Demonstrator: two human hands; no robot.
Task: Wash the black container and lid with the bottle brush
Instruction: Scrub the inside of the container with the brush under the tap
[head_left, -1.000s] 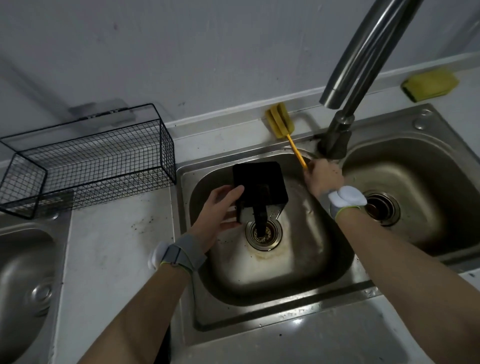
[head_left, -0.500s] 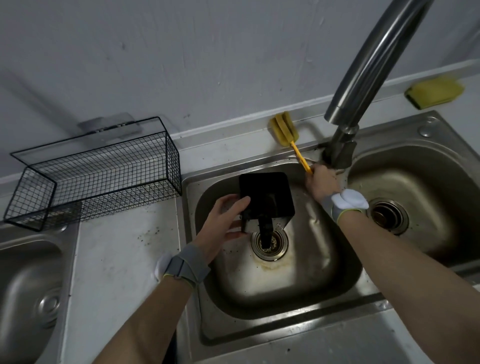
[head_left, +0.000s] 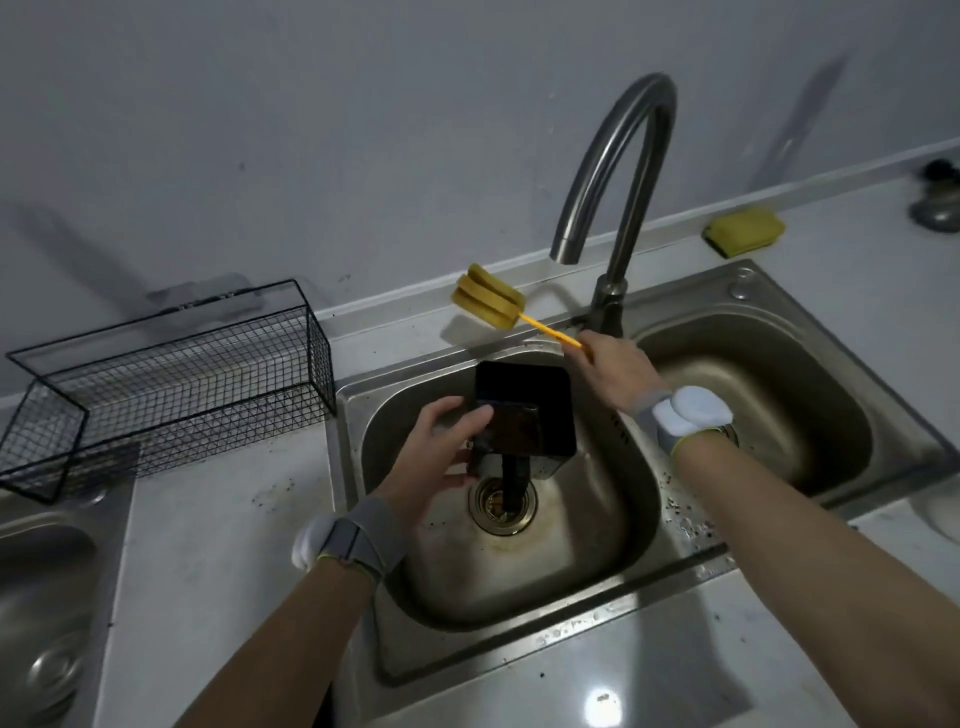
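Bottle brush (head_left: 488, 297) now lifted clear of counter in right hand (head_left: 610, 366) grip; left hand (head_left: 439, 449) still holds black container (head_left: 524, 415)

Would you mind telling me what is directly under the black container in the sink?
The drain sits below the black container, which the left hand tilts while dark liquid pours into it. The basin floor behind the container is covered.

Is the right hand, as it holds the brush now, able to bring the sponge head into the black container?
Probably yes. The right hand grips the bottle brush by its handle, and the black container, held by the left hand, shows an uncovered opening.
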